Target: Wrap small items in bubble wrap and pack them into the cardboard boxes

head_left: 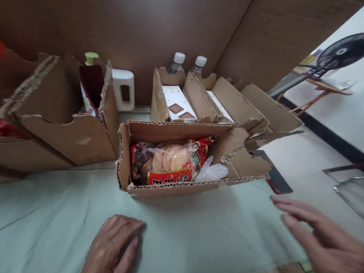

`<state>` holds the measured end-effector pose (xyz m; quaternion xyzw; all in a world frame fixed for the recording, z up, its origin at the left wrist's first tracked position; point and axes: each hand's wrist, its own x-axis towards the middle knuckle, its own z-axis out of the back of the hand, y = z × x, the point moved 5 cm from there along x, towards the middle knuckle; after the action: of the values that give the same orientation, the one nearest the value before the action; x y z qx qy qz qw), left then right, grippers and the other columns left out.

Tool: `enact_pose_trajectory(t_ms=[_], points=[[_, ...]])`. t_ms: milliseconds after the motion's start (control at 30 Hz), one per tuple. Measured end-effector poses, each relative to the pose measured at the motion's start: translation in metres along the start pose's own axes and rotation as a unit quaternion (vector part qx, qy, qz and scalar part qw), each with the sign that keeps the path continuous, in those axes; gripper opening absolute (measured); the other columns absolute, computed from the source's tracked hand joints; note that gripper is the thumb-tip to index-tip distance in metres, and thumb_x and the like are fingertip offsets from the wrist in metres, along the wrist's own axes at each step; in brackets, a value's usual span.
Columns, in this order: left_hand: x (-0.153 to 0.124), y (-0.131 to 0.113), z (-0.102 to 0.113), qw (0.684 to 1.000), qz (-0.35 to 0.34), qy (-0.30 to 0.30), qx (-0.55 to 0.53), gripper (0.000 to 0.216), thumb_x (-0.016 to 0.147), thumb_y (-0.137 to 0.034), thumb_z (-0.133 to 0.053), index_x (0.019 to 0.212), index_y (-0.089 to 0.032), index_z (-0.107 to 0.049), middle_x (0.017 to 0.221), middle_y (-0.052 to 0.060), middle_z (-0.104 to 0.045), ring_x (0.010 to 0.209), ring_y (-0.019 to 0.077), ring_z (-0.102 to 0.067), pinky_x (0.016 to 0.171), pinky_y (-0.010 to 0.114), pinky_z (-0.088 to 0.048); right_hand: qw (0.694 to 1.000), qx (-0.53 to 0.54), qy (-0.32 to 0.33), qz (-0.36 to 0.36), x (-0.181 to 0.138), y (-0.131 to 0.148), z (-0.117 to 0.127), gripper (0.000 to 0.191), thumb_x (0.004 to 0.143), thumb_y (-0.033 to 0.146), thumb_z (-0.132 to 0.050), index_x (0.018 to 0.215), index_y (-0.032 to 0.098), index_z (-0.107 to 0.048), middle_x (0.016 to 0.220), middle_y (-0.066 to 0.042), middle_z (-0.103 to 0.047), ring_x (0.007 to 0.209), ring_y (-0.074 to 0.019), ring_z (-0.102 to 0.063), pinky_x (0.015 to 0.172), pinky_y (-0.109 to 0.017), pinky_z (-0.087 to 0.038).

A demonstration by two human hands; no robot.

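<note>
My left hand (111, 253) lies flat on the pale green table top (44, 233), fingers stretched out, holding nothing. My right hand (318, 235) hovers at the lower right, fingers extended and apart, slightly blurred, also with nothing in it. Just beyond both hands stands an open torn cardboard box (173, 187). Inside it lies a clear red-printed bag of golden biscuits (168, 161) and a crumpled clear plastic wrapper (211, 172). Neither hand touches the box.
Behind stand more torn cardboard boxes: one at left (63, 134) with a green-capped bottle (91, 58), others (230, 102) holding white cartons and two capped bottles (178, 60). A white jug (124, 90) stands against the brown wall. A black fan (343, 52) is at right.
</note>
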<state>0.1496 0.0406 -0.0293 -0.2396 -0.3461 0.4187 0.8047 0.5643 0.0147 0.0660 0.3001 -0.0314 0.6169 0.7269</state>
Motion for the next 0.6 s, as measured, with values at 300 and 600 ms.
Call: enact_pose_trajectory(t_ms=[300, 600], points=[[0.005, -0.001, 0.004, 0.999, -0.018, -0.042, 0.016, 0.027, 0.091, -0.016, -0.055, 0.112, -0.023, -0.071, 0.094, 0.005, -0.078, 0.083, 0.0203, -0.069, 0.074, 0.034, -0.056, 0.984, -0.113, 0.067, 0.120, -0.107, 0.000, -0.086, 0.044, 0.104, 0.042, -0.040, 0.135, 0.021, -0.063, 0.142, -0.015, -0.063, 0.127, -0.0347, -0.063, 0.095, -0.053, -0.055], [-0.032, -0.030, 0.017, 0.993, 0.064, 0.002, -0.095, 0.027, 0.096, -0.026, -0.053, 0.117, -0.026, -0.072, 0.099, 0.008, -0.076, 0.091, 0.0230, -0.071, 0.083, 0.039, -0.059, 0.985, -0.107, 0.046, 0.129, -0.102, -0.002, -0.088, 0.047, 0.105, 0.047, -0.036, 0.129, 0.020, -0.066, 0.138, -0.014, -0.066, 0.123, -0.0330, -0.065, 0.095, -0.051, -0.053]])
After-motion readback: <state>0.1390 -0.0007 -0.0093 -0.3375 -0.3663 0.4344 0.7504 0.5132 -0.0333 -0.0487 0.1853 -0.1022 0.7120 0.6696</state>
